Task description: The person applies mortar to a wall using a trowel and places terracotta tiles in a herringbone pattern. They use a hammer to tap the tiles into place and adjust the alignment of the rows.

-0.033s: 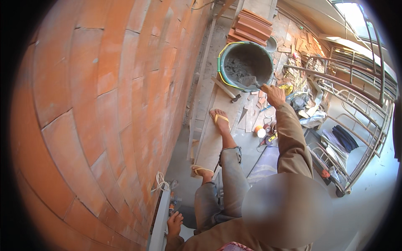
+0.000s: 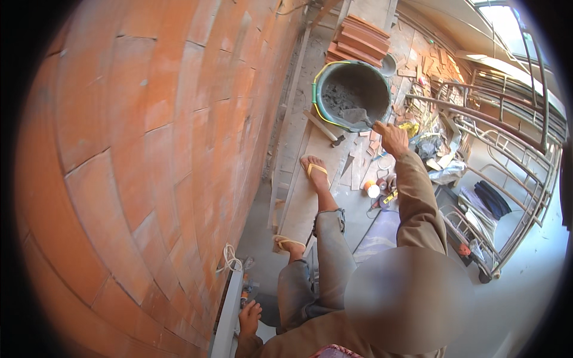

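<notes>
My right hand (image 2: 392,139) reaches forward and is closed around the handle end of a trowel (image 2: 356,117). Its grey blade lies inside the near rim of a dark bucket (image 2: 382,107) with a yellow-green carrying handle. Grey wet mortar (image 2: 340,98) covers the bottom and side of the bucket. Low at the left, my left hand (image 2: 249,317) is beside a grey metal bar (image 2: 227,316) near the brick wall. Its fingers are loosely bent and a little apart, with nothing visible in them. A hammer (image 2: 325,129) lies on the plank, close to the bucket.
An orange brick wall (image 2: 137,149) rises along the left. My sandalled feet are on a plank walkway (image 2: 296,197). Stacked bricks (image 2: 358,42) stand behind the bucket. To the right are rubble (image 2: 439,65), a tape roll (image 2: 372,190) and metal scaffold frames (image 2: 507,155).
The view has shifted very slightly. Both hands, the trowel and the bucket otherwise keep nearly the same places.
</notes>
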`<action>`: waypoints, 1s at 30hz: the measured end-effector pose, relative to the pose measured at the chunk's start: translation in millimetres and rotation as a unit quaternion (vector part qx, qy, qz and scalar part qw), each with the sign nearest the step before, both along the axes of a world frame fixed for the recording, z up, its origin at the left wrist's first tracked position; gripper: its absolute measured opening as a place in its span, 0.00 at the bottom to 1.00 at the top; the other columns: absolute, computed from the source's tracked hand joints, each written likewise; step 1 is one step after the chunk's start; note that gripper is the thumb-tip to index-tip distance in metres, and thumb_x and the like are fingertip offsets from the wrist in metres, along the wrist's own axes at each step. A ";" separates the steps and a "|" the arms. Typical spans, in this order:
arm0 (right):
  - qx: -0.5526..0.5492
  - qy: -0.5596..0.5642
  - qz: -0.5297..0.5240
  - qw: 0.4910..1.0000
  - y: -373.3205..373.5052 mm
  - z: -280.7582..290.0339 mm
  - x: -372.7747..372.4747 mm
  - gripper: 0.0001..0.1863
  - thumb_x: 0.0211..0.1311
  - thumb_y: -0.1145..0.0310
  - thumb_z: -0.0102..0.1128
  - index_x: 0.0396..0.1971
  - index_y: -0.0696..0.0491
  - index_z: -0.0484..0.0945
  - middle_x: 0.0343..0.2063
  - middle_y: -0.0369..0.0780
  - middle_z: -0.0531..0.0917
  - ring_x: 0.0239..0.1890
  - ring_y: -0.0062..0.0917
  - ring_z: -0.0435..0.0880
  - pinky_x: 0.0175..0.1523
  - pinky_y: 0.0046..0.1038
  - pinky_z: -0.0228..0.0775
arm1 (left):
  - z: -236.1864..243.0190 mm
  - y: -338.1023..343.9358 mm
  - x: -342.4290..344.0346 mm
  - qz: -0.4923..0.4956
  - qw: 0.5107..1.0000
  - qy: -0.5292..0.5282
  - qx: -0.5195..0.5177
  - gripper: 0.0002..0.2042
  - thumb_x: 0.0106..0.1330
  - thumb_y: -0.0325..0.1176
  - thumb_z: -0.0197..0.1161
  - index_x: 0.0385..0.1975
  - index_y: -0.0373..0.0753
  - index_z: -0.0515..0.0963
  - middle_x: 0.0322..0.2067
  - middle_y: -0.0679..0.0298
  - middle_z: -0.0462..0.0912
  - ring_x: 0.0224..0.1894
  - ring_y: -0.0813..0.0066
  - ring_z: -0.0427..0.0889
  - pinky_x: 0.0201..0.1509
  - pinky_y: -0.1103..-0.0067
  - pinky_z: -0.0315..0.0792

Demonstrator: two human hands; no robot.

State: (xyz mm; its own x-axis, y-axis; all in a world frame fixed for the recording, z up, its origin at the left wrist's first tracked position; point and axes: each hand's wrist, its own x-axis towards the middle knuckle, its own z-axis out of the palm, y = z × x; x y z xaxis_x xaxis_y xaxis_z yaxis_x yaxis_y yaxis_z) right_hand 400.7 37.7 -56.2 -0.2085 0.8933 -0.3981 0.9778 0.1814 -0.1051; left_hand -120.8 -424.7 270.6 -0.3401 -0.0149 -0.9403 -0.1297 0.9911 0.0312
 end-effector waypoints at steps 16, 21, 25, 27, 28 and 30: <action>0.048 -0.063 -0.229 0.970 -82.0 40.4 0.9 0.22 0.75 0.48 0.43 0.41 0.54 0.73 0.38 0.49 0.80 0.33 0.45 0.85 0.38 0.46 0.78 | -22.6 -120.9 -41.7 0.008 0.998 0.050 0.045 0.22 0.68 0.35 0.63 0.58 0.28 0.74 0.37 0.61 0.83 0.35 0.79 0.79 0.36 0.81 0.74; 0.098 -0.166 -0.111 0.975 -57.5 -5.5 22.0 0.12 0.73 0.57 0.45 0.43 0.48 0.75 0.39 0.43 0.81 0.40 0.38 0.85 0.33 0.43 0.77 | -33.6 -186.6 -45.7 0.000 1.000 0.013 -0.013 0.22 0.67 0.34 0.64 0.57 0.28 0.75 0.34 0.62 0.83 0.32 0.81 0.79 0.33 0.82 0.73; 0.058 -0.257 -0.001 0.965 -52.1 -34.3 7.5 0.09 0.67 0.61 0.51 0.41 0.46 0.76 0.36 0.41 0.79 0.38 0.34 0.83 0.29 0.43 0.74 | -46.5 -144.3 -26.5 -0.011 1.000 -0.018 0.006 0.14 0.70 0.31 0.61 0.50 0.29 0.76 0.29 0.68 0.78 0.28 0.83 0.76 0.27 0.85 0.68; 0.029 -0.280 0.019 0.959 -52.3 -27.7 -5.5 0.08 0.66 0.62 0.52 0.39 0.47 0.77 0.36 0.40 0.79 0.36 0.34 0.83 0.28 0.42 0.73 | -53.3 -127.1 -23.5 0.014 1.000 -0.017 0.011 0.20 0.68 0.33 0.64 0.57 0.29 0.75 0.34 0.63 0.83 0.34 0.79 0.81 0.34 0.83 0.75; 0.017 -0.292 0.030 0.956 -46.1 -17.4 -15.5 0.08 0.65 0.62 0.53 0.38 0.47 0.77 0.35 0.40 0.79 0.36 0.33 0.82 0.28 0.42 0.73 | -52.5 -116.0 -21.4 0.020 1.000 -0.012 0.004 0.20 0.68 0.33 0.63 0.57 0.29 0.75 0.36 0.63 0.83 0.35 0.78 0.82 0.36 0.83 0.75; -0.031 -0.233 0.016 0.972 -16.7 36.2 -23.7 0.07 0.65 0.64 0.52 0.35 0.50 0.77 0.38 0.44 0.80 0.38 0.37 0.85 0.30 0.42 0.75 | -44.8 -75.3 -5.4 0.034 0.999 -0.007 -0.006 0.20 0.69 0.34 0.63 0.57 0.29 0.75 0.38 0.62 0.83 0.38 0.76 0.83 0.38 0.82 0.76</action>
